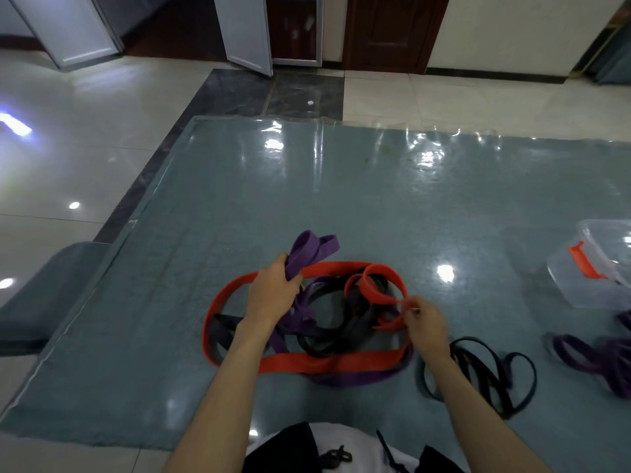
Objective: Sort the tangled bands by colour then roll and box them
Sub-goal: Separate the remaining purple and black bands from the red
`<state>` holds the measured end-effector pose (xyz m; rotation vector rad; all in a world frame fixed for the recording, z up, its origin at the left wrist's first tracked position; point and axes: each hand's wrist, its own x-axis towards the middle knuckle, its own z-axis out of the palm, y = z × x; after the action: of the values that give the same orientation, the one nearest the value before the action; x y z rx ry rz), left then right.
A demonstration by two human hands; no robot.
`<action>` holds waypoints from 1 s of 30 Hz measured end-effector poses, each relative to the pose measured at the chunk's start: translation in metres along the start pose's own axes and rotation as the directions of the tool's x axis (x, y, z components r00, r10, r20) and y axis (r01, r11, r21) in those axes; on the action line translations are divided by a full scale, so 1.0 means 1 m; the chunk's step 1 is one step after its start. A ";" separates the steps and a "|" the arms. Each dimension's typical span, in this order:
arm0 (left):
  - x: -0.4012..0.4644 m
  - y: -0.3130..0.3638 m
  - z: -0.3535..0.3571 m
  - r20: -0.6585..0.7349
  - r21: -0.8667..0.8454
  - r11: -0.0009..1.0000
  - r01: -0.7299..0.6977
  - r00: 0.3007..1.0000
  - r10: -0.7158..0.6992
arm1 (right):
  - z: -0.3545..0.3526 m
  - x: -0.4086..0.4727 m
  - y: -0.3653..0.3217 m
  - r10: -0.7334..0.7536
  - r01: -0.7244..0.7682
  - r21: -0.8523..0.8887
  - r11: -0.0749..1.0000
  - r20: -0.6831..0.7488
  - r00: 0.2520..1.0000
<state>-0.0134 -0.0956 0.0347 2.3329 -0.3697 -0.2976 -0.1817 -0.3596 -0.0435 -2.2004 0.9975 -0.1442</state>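
Nearest me, my right hand (425,322) pinches a thin red band (386,295) at the right edge of the tangle (307,322), fingers closed on it. My left hand (273,291) is clamped around a bunch of purple band (312,249), lifting its loops up off the pile. Between the 2 hands, red, purple and black bands cross each other on the bench (239,199), ringed by a wide red band (327,363).

I judge the main risk is pulling both ways at once: the purple strands run under the black ones, so a hard tug could cinch a knot tighter rather than free it. The thin red band looks stretchy and could snap out of my pinch.

To the right, the sorted black bands (478,373) lie close to the tangle, and a dragged loop could catch them and remix colours. The purple pile (594,360) sits further right. Beyond it, the clear box (594,268) sits at the bench edge, well apart.
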 end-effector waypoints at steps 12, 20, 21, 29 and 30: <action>0.001 0.004 0.004 0.000 -0.190 0.981 0.046 0.999 -0.047 | -0.003 0.008 0.027 0.356 -0.256 0.546 0.798 -0.084 0.931; -0.004 0.011 0.008 0.042 -0.224 0.974 0.032 0.999 -0.023 | -0.008 0.000 0.031 0.567 -0.478 0.346 0.807 -0.233 0.790; -0.004 0.011 0.008 0.047 -0.226 0.974 0.035 0.999 -0.025 | -0.010 -0.002 0.028 0.505 -0.415 0.309 0.856 -0.326 0.799; 0.000 0.008 0.012 0.039 -0.201 0.978 0.056 0.998 -0.049 | -0.001 0.018 -0.005 -0.185 0.191 -0.108 0.976 0.055 0.981; 0.002 0.008 0.013 0.046 -0.196 0.979 0.060 0.998 -0.052 | 0.002 0.023 -0.009 -0.176 0.193 -0.230 0.954 0.089 0.980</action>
<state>-0.0176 -0.1101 0.0310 2.1476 -0.2815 -0.3922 -0.1596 -0.3703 -0.0434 -2.5001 0.8046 -0.0353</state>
